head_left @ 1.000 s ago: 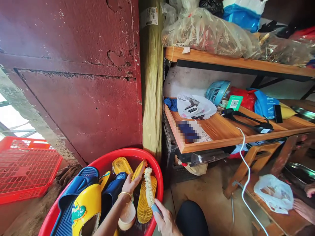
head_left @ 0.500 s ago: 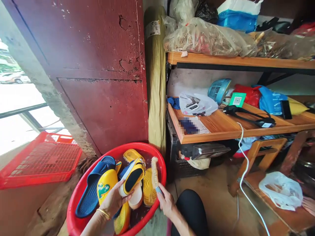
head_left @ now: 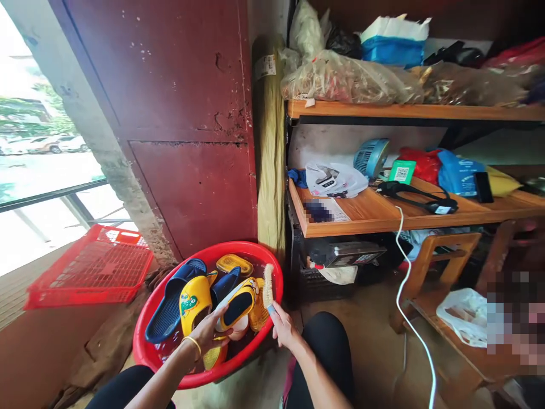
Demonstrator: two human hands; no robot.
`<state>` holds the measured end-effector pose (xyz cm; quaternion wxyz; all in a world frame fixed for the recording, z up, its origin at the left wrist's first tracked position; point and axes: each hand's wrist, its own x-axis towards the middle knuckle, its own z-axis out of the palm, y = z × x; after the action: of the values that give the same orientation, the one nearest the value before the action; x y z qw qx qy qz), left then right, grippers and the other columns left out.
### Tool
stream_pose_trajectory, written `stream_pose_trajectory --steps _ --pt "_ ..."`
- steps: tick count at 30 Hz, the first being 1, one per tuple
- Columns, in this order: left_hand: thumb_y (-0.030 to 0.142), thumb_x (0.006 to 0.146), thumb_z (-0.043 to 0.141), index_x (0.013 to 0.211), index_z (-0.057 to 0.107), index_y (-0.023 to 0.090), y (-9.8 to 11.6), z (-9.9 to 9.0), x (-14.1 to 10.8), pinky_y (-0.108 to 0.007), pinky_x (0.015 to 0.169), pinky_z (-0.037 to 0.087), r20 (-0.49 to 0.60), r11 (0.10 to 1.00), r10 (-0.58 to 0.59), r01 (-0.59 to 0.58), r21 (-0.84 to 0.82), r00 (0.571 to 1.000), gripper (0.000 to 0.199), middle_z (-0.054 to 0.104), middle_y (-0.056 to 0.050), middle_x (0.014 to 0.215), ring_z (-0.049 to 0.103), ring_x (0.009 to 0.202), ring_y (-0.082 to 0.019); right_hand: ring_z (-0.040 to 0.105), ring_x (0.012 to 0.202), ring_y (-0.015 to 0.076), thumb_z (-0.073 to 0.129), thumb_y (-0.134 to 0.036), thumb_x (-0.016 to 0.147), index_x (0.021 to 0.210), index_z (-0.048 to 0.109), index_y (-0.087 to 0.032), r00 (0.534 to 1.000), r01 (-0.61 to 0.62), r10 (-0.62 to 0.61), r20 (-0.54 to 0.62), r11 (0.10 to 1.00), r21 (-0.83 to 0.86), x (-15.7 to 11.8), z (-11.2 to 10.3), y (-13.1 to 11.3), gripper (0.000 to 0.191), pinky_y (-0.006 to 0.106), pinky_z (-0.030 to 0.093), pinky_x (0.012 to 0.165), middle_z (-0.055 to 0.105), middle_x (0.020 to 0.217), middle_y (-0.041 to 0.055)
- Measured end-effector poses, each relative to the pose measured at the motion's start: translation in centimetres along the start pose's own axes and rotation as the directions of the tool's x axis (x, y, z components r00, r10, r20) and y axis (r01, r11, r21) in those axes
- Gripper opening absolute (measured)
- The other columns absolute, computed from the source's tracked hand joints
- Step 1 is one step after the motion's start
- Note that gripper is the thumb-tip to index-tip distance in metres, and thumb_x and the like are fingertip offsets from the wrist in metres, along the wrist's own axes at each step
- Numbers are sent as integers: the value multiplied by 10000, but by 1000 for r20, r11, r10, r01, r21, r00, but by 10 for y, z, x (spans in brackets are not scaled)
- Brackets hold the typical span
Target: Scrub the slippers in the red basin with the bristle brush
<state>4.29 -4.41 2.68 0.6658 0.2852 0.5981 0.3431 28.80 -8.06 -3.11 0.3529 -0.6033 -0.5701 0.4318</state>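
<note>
My left hand (head_left: 208,332) grips a yellow slipper (head_left: 243,302) with a dark insole and a pale sole edge, tilted above the red tub (head_left: 251,355). In my right hand (head_left: 284,328) is a scrub brush (head_left: 268,287), held by its bluish handle with the pale bristles up, beside the slipper and apart from it. Dark water and several more slippers fill the tub. Among them are a navy slipper (head_left: 167,311), a yellow slipper with a green cartoon figure (head_left: 191,300) and another yellow slipper (head_left: 235,264) at the back. My left fingertips are partly hidden by the held slipper.
A red plastic crate (head_left: 97,272) lies left of the tub, below a window opening. Behind stand a maroon door (head_left: 191,193) and a tall wrapped roll (head_left: 271,165). Cluttered wooden shelves (head_left: 383,224), a white cable (head_left: 406,284) and a wooden chair (head_left: 451,244) are to the right.
The whole view has shifted. The held slipper sits lower and more tilted among the others, with the brush still beside it. A blurred-out person shows more at the right edge.
</note>
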Motion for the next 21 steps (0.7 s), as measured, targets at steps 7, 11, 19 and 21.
stream_pose_trajectory --steps 7,11,19,21 --pt "568 762 699 1258 572 168 -10 -3 20 -376 714 575 95 999 1 -4 34 996 650 737 -123 993 739 855 -295 421 343 96 311 -578 969 1539 367 -143 998 -59 58 8 998 23 -12 -4 4 719 191 357 374 512 516 -68" --pt "554 783 697 1249 596 158 -16 -4 25 -395 730 584 138 996 84 -79 -38 987 620 727 -117 974 712 899 -312 602 523 143 380 -541 965 1484 466 -155 999 -7 6 -33 999 -44 -31 1 -20 652 250 503 510 682 742 22" --pt "485 825 664 1210 612 193 -8 6 41 -313 710 579 113 946 212 -175 -271 971 486 706 -87 1006 670 847 -232 602 1207 262 442 -343 974 1357 601 -265 980 194 -188 59 864 -465 -77 25 -78 422 334 470 1005 663 1301 71" --pt "535 799 669 1178 632 196 -1 6 43 -307 673 562 108 954 219 -189 -232 970 510 709 -75 935 665 794 -228 631 1156 257 422 -295 970 1312 621 -263 975 218 -164 148 820 -529 -67 26 -89 396 331 469 982 697 1234 66"
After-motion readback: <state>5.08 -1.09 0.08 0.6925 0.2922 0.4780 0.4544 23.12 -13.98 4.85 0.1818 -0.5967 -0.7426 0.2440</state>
